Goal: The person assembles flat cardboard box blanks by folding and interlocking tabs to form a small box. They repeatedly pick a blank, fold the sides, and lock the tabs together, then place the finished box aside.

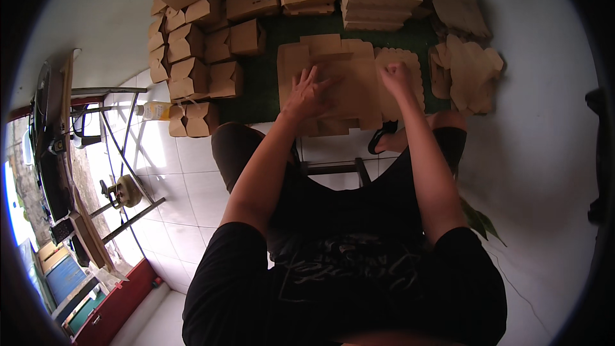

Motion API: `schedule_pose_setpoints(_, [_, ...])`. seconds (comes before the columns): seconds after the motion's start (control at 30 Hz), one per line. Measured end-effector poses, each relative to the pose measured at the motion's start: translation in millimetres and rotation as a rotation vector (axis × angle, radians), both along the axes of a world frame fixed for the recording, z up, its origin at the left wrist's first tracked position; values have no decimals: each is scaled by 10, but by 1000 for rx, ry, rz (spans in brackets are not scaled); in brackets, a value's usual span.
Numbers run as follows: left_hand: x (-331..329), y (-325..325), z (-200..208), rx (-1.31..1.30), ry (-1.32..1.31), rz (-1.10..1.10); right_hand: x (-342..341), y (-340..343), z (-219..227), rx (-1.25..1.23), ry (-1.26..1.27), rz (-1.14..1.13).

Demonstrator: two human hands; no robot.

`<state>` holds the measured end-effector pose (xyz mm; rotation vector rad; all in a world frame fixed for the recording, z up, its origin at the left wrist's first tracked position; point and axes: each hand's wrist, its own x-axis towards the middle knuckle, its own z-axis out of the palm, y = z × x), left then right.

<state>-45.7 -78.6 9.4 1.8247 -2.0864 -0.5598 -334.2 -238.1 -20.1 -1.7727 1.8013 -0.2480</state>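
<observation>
Lying on the green bench [258,104], the cardboard sheet [356,64] is partly covered by the left hand [307,94], fingers spread; the right hand [396,79] is curled closed, any hold unclear. The cardboard sheet could be creased crookedly by uneven pressing.

Left grip [305,97] splayed, palm down; right grip [397,79] curled fist-like.

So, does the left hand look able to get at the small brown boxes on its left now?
Probably yes, at least the nearest: the left hand lies spread on the flat cardboard sheet, with only green surface between that sheet and the small brown boxes.
</observation>
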Motion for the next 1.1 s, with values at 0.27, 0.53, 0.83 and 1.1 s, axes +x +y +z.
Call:
schedule_pose_setpoints(0.27, [-56, -12, 83, -7, -143, 49, -469, 765, 447, 423, 94, 75])
schedule_pose_setpoints(0.53, [-73, -9, 115, 0, -162, 76, -302, 1201, 458, 585, -337, -125])
schedule_pose_setpoints(0.83, [-83, 11, 128, 33, -150, 108, -511, 586, 268, -1, 232, 226])
schedule_pose_setpoints(1.1, [-1, 41, 216, 53, -167, 164, -569, -331, 323, -188, 143, 527])
